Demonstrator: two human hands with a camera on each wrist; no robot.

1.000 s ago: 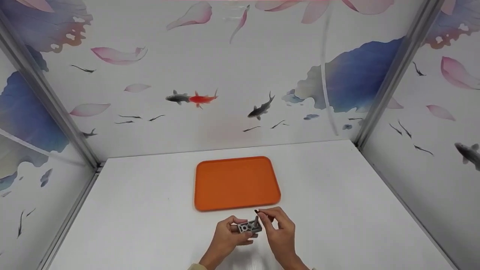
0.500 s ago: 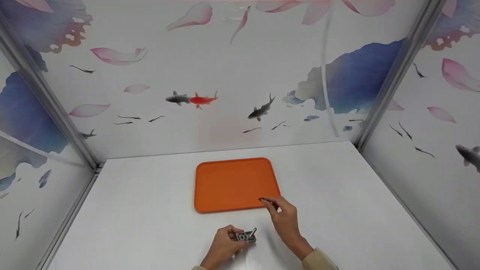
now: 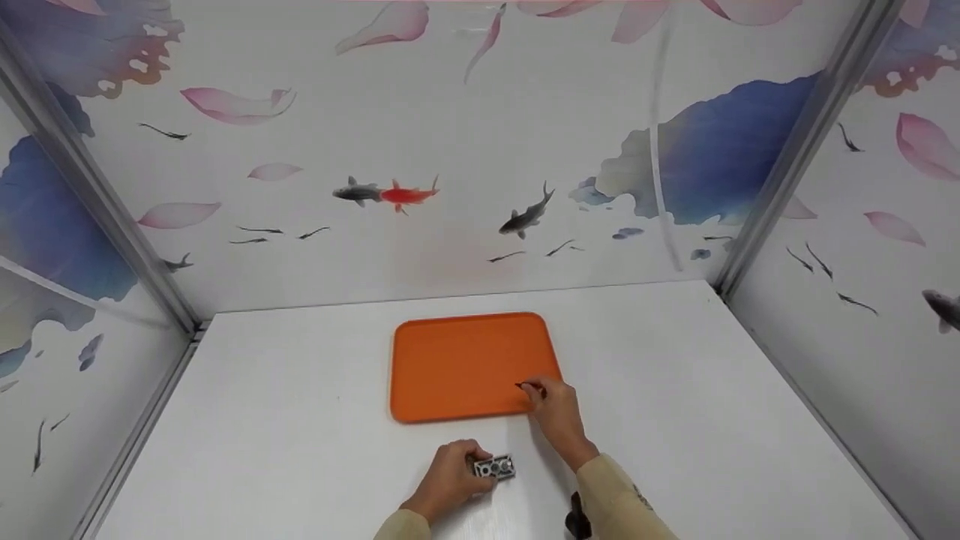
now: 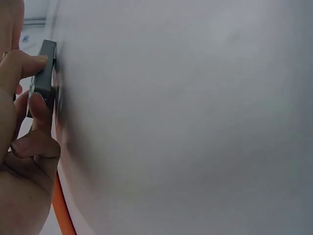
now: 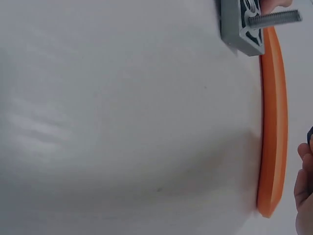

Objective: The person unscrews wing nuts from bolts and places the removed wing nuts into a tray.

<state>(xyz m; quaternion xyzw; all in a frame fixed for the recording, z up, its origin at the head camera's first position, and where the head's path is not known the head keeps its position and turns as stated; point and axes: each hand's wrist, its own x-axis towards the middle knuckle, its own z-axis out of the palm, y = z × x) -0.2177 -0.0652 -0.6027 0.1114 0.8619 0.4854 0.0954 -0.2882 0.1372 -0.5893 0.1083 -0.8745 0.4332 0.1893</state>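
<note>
My left hand (image 3: 450, 476) grips a small grey metal block (image 3: 495, 467) with round openings in its face, low over the white table. In the left wrist view, thumb and fingers close on the sides of the block (image 4: 45, 68). A threaded bolt (image 5: 276, 19) sticks out of the block's face in the right wrist view. Over the near right corner of the orange tray (image 3: 472, 367), my right hand (image 3: 555, 416) pinches a tiny dark piece (image 3: 520, 385) between thumb and fingertip. That piece is too small to name.
The orange tray lies flat on the white table (image 3: 300, 390), just beyond both hands. Printed panels (image 3: 465, 135) stand at the back and both sides of the table. A black object (image 3: 577, 517) shows beside the right sleeve (image 3: 619, 495).
My right hand has left the bolt on the block and moved forward over the tray with the tiny dark piece. My left hand keeps the block and has tilted it, staying near the same spot.
</note>
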